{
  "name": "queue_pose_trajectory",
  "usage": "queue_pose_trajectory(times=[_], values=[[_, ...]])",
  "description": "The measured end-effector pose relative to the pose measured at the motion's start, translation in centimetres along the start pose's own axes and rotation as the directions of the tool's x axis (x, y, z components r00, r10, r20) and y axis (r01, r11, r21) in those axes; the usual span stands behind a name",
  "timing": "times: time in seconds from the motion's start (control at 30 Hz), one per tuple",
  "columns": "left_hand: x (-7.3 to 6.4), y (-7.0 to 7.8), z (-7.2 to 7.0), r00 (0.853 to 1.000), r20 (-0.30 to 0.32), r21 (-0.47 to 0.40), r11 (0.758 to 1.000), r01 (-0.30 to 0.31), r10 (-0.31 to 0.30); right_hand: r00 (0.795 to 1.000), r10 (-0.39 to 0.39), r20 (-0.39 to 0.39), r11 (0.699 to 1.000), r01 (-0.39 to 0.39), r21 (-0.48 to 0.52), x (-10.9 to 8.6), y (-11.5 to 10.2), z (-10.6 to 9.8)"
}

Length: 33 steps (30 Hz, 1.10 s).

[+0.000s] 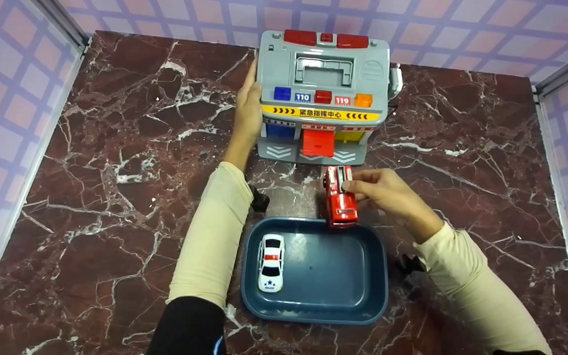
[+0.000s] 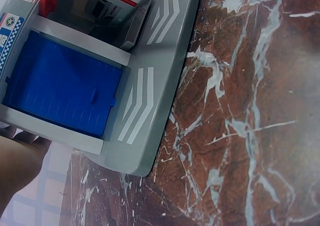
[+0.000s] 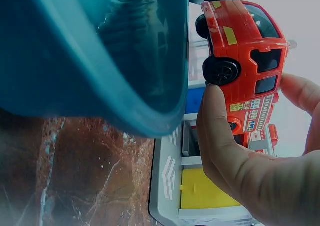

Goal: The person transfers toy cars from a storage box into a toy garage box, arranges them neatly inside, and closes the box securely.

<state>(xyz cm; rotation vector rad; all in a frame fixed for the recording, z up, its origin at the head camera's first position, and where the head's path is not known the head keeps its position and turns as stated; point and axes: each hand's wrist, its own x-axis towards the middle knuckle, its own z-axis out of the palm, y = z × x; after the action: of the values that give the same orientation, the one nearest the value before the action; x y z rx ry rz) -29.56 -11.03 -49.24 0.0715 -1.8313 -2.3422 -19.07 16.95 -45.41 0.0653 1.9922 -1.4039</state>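
Head view: the right hand [image 1: 385, 192] pinches the red fire truck [image 1: 341, 199] between toy station [image 1: 323, 106] and tray [image 1: 323, 281], apparently a carrying step; the next move calls for aligning with the raised red door [image 1: 318, 143], and the tray holds a police car [image 1: 270, 265]. Left wrist: the left hand [image 2: 21, 158] rests ungripping against the station. Right wrist: the grip spans the truck

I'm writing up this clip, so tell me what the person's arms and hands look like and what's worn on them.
The left hand and right hand are gloveless. Pale cream cloth sleeves cover both forearms. Beyond the left one comes a black cloth sleeve with a light blue streak. A small black object, details unclear, shows beside each cream sleeve.
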Motion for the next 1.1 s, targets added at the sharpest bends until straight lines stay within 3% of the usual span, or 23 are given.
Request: queue_pose_trajectory(times=[0.2, 0.57, 0.9, 1.1], values=[[0.0, -0.1, -0.1, 1.000, 0.002, -0.004, 1.000, -0.003, 0.003, 1.000, -0.016, 0.007, 0.998, 0.016, 0.065, 0.7, -0.2, -0.1], [-0.1, -0.3, -0.3, 0.999, 0.007, 0.022, 0.999, -0.040, 0.040, 1.000, -0.018, -0.026, 0.995, 0.021, 0.094, 1.8, -0.5, -0.1], [-0.1, 0.0, -0.2, 1.000, -0.005, 0.028, 1.000, 0.002, -0.002, 0.998, 0.008, -0.065, 1.000, -0.008, -0.001, 2.7, -0.7, -0.3], [0.0, 0.0, -0.1, 1.000, 0.000, 0.037, 0.999, -0.010, 0.010, 0.997, 0.027, -0.068, 0.996, -0.033, -0.085, 3.3, -0.6, -0.6]])
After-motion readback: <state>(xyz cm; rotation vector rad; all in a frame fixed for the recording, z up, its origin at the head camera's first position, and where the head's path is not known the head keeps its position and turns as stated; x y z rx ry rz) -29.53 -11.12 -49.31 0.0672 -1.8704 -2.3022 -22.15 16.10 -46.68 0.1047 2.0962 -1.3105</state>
